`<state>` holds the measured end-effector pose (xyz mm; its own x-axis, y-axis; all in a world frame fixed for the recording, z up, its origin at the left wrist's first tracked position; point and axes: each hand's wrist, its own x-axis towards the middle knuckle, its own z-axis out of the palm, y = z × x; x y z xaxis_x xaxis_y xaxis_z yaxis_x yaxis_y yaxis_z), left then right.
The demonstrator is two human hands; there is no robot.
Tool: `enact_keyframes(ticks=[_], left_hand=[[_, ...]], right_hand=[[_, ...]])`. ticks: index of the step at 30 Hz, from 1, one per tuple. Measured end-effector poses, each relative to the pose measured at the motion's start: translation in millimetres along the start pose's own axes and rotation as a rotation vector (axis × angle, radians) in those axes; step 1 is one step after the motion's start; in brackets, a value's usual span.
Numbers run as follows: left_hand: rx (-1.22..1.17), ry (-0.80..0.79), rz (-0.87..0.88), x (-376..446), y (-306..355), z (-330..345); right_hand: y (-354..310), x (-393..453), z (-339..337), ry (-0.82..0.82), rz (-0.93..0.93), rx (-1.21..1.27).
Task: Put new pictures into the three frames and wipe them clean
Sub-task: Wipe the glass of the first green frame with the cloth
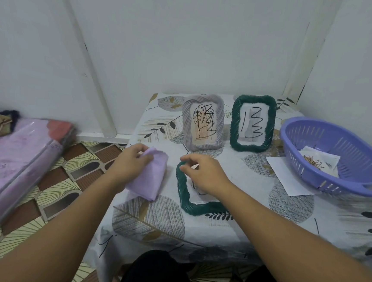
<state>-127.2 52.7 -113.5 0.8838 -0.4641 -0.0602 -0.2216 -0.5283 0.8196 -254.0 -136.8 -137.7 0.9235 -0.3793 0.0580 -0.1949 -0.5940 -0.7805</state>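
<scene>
Covering the low table is a leaf-print tablecloth (229, 230), the largest thing in play. At its right edge sits a purple slotted basket (334, 158) holding a printed picture (318, 162), with a white sheet (287, 179) half under its rim. Two frames stand upright at the back, scribbled with black marker: a grey frame (202, 122) and, just beside it, a dark green frame (253, 123). A second green frame (189, 190) lies flat near the front. The right hand (204, 174) pinches its top edge with curled fingers; the left hand (131, 160) grips a folded lilac cloth (149, 176) beside it. The step looks like wiping this flat frame; next, the cloth must cross onto the glass while the right hand steadies the frame.
</scene>
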Motion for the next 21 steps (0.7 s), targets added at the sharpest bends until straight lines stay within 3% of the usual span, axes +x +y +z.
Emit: enact_keyframes(ticks=[7,14,17,21], left_hand=[[-0.324,-0.152,0.07,-6.3,26.5,-5.7],[-0.244,-0.242,0.134,-12.0,36.3,-7.6],[-0.089,-0.145,0.182,-13.2,38.7,-5.2],[0.325,-0.016,0.492,-14.5,45.6,-3.5]], right_hand=[[-13.6,0.4,0.4,0.055,-0.088,0.11],[-13.4,4.1,-7.0,0.107,-0.145,0.172],[-14.2,3.3,-10.6,0.17,-0.154,0.2],[-20.1,0.1,-16.6,0.212,-0.243,0.096]])
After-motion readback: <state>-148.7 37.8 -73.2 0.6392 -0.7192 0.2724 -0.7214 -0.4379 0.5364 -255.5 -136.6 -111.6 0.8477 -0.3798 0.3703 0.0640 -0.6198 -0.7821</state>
